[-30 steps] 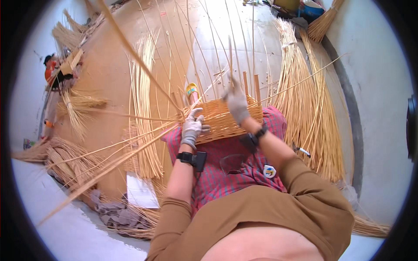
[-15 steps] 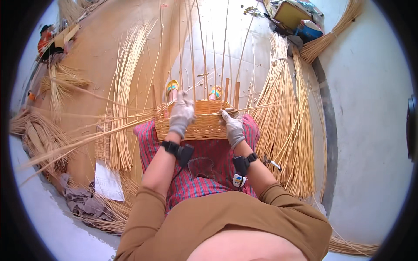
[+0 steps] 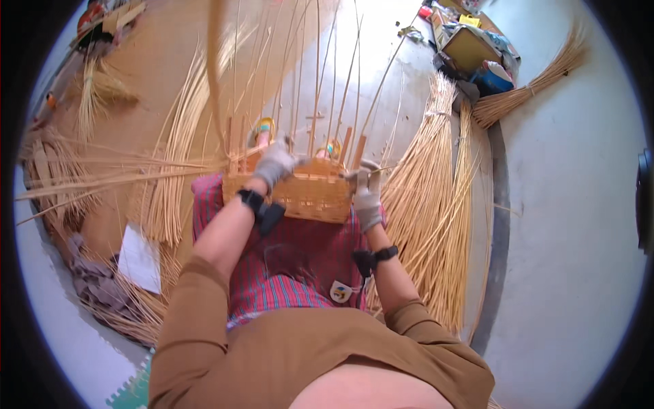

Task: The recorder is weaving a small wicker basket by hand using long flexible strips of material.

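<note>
A woven wicker basket (image 3: 300, 198) rests on my lap on red striped cloth (image 3: 293, 252), with upright stakes and long reeds rising from it. My left hand (image 3: 276, 163), in a pale glove, lies over the basket's upper edge left of centre; motion blur hides what its fingers hold. At the right end, my right hand (image 3: 364, 191), also gloved, has its fingers curled on the basket beside a short wooden stake (image 3: 360, 148). Long reeds (image 3: 136, 177) stick out leftward from the basket. My feet in yellow sandals (image 3: 265, 125) show beyond it.
Large reed bundles (image 3: 429, 204) lie at the right; more lie at left (image 3: 184, 157), near a white sheet (image 3: 139, 259) and crumpled dark cloth (image 3: 102, 286). A pile of bags and containers (image 3: 470, 51) and another bundle (image 3: 528, 92) sit by the back right wall (image 3: 579, 225).
My right hand has come down from above the basket to its right end. My left hand has moved from the left corner onto the upper edge. The camera's view has shifted.
</note>
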Available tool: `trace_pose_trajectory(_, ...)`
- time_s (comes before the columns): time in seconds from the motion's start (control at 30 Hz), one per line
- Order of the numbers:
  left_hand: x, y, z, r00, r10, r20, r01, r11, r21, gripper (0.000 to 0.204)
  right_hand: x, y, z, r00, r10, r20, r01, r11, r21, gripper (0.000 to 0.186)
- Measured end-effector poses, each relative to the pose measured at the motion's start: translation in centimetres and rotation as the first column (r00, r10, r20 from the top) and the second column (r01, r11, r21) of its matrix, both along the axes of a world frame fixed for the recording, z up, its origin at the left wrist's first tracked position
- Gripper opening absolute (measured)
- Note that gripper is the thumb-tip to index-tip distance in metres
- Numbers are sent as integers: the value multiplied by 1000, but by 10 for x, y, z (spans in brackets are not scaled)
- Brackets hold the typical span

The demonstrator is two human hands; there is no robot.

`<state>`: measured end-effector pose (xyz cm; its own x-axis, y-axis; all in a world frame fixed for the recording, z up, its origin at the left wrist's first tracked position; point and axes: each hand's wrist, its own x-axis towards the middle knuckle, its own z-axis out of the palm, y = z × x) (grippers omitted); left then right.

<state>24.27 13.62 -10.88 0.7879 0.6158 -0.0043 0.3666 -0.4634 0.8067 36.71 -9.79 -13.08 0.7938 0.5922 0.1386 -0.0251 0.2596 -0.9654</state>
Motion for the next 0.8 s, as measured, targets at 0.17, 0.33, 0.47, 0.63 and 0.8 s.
trace_pose_trajectory(0.17,18,-13,14,925,280,-258,-250,958,143,76,-43,22,50,984,7,180,-1,1000,-30,18)
trace_pose_trajectory(0.33,-19,-51,12,981,150,124,-186,913,362,67,15,-25,10,944,-314,-100,299,944,-136,10)
trace_pose_trajectory(0.47,-18,-144,41,955,-130,-268,212,927,308,79,54,33,40,755,-155,637,347,919,-189,35)
trace_pose_trajectory(0.63,-8,-130,8,959,-98,-267,201,896,396,72,62,69,94,46,-67,997,740,672,10,44)
trace_pose_trajectory(0.8,4,-125,4,933,-180,-312,337,746,575,67,105,-47,21,703,633,324,265,190,-945,45)
